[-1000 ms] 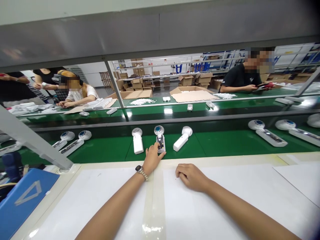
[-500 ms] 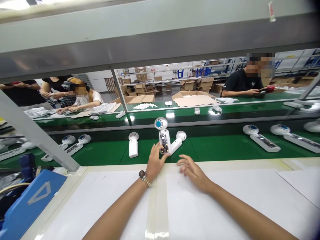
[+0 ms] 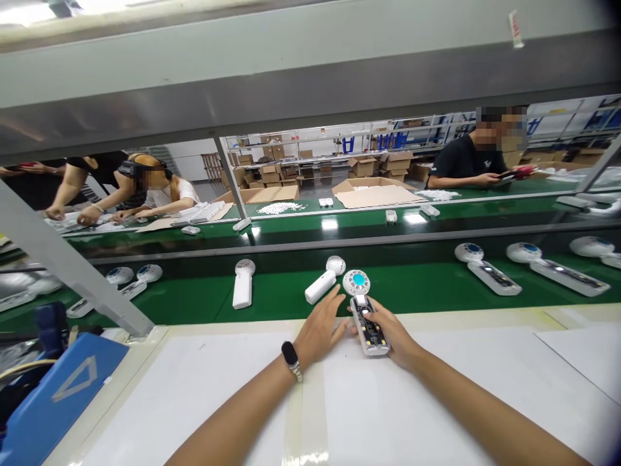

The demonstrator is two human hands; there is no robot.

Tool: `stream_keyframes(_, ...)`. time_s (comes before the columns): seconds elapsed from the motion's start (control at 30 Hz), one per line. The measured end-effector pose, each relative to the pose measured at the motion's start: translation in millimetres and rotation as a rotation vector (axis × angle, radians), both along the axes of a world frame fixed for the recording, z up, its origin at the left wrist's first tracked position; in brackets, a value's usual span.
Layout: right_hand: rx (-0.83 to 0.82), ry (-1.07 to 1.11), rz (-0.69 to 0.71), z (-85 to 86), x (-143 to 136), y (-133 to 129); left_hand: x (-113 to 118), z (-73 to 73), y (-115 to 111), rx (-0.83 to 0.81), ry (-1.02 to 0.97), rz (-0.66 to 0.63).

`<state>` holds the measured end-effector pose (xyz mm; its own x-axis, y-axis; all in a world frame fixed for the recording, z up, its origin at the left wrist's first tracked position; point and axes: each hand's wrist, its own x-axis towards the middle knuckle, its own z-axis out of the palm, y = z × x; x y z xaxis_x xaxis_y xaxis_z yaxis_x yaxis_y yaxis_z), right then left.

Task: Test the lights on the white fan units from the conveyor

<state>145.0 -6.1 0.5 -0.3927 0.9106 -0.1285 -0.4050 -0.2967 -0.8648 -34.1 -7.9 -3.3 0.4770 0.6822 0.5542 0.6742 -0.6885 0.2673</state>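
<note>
Over near bench [image 3: 427, 421] edge, round-headed white unit [image 3: 361, 321] w/ circuit bd [image 3: 374, 335] exposed is gripped by R hand [image 3: 398, 335]; L hand [image 3: 316, 331], half-open, nothing grasped, is held just L of it. Beyond, similar units [image 3: 242, 290] are laid on green belt [image 3: 279, 288]; cartons [image 3: 395, 163] are stacked far back.

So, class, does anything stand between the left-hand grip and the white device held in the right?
No separate object visibly does, but the right-hand grip seems to wrap partly around the side of the white device that faces the left-hand grip.
</note>
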Motion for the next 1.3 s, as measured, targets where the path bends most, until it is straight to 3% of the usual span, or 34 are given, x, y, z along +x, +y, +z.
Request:
stream_keyframes(0.17,-0.004,-0.085,0.228,-2.3,-2.6,-14.5,1.1,-2.1,1.0,-0.014,-0.038,0.071)
stream_keyframes(0.27,0.027,-0.113,0.281,-6.8,-2.2,-16.7,2.2,-1.9,1.0,-0.031,-0.015,0.063)
stream_keyframes(1.07,0.060,-0.123,0.239,2.9,-7.7,-18.5,0.1,-3.4,3.1,-0.111,-0.063,0.022)
stream_keyframes(1.3,0.058,-0.065,0.293,-0.6,-4.9,-14.8,0.1,-4.5,2.6,-0.177,-0.089,0.039)
